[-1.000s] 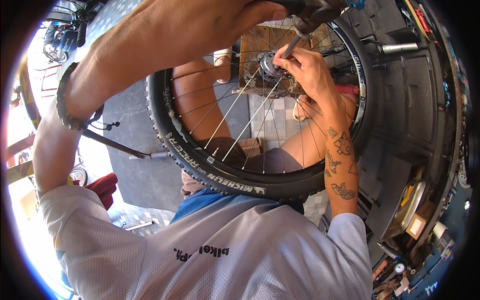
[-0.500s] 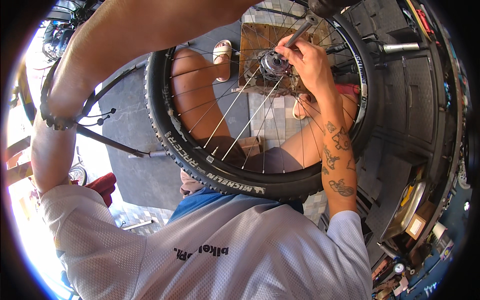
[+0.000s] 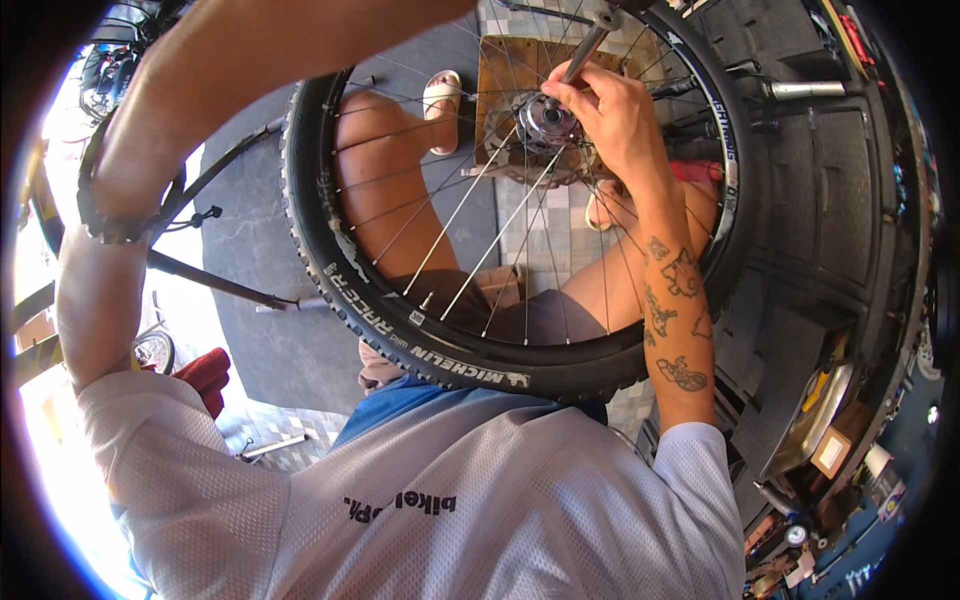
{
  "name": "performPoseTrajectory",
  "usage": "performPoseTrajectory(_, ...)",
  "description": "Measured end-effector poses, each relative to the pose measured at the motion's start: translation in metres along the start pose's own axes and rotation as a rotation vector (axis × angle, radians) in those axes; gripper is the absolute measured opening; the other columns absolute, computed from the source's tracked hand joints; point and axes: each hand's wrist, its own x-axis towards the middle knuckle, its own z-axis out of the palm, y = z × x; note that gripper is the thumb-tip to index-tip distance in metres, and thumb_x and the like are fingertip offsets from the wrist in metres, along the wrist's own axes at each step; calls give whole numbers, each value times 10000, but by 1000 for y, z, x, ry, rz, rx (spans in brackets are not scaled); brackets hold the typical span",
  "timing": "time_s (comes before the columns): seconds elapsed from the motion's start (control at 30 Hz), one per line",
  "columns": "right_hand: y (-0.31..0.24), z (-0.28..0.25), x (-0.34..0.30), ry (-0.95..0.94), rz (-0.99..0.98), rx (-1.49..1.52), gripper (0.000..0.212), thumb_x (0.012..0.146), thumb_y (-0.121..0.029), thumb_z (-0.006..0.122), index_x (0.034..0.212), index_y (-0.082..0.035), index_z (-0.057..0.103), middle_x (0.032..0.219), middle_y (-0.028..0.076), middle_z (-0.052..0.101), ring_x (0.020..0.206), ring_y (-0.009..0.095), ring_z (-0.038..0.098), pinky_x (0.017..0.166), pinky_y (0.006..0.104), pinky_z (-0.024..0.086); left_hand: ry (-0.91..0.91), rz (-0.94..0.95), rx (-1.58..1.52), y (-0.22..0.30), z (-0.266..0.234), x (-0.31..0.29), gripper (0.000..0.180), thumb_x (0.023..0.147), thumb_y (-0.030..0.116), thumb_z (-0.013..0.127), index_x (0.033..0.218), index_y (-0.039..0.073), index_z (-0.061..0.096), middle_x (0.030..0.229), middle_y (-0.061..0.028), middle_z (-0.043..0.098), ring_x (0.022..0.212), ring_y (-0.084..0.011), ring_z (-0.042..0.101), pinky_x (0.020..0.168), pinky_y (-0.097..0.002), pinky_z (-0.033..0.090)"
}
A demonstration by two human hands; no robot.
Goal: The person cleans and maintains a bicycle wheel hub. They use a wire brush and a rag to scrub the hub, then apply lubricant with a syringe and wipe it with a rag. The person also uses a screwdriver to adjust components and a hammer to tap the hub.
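A spoked bicycle wheel with a black knobbly tyre [image 3: 455, 366] lies across my lap. My right hand [image 3: 612, 112] is closed, pinching a grey metal rod [image 3: 590, 46] between thumb and fingers. The rod stands tilted, its lower end at the silver hub [image 3: 548, 122] and its wider end up near the top edge. I cannot see whether its tip touches inside the hub. My left forearm [image 3: 250, 60] reaches across the top left of the view, and its hand lies beyond the upper edge. Beneath the hub sits a worn wooden block [image 3: 503, 62].
Black cabinets [image 3: 810, 200] run along the right, with a metal tray [image 3: 815, 420] and a small cardboard box [image 3: 832, 452]. Bicycle frame parts [image 3: 220, 280] and a red cloth [image 3: 205, 378] are at the left. My legs are under the wheel.
A dark object near the rod's upper end has moved up, almost out of view. My right hand and the rod have shifted slightly up and left; the wheel has moved slightly.
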Motion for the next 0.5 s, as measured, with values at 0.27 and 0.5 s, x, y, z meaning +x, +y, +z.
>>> performPoseTrajectory(0.27,5,1,0,14,-8,17,227,1025,-244,749,1114,-35,753,841,118,754,724,176,719,631,338,533,-53,-77,189,12,-3,-9,473,1140,402,541,1166,-40,709,777,-154,665,730,-281,673,730,-444,545)
performPoseTrajectory(0.5,12,2,-2,104,9,139,278,1020,-348,740,1067,-76,772,794,125,742,698,279,725,643,391,529,107,-68,120,29,-19,-10,473,1109,454,594,1179,6,727,791,-162,669,767,-305,693,768,-441,555)
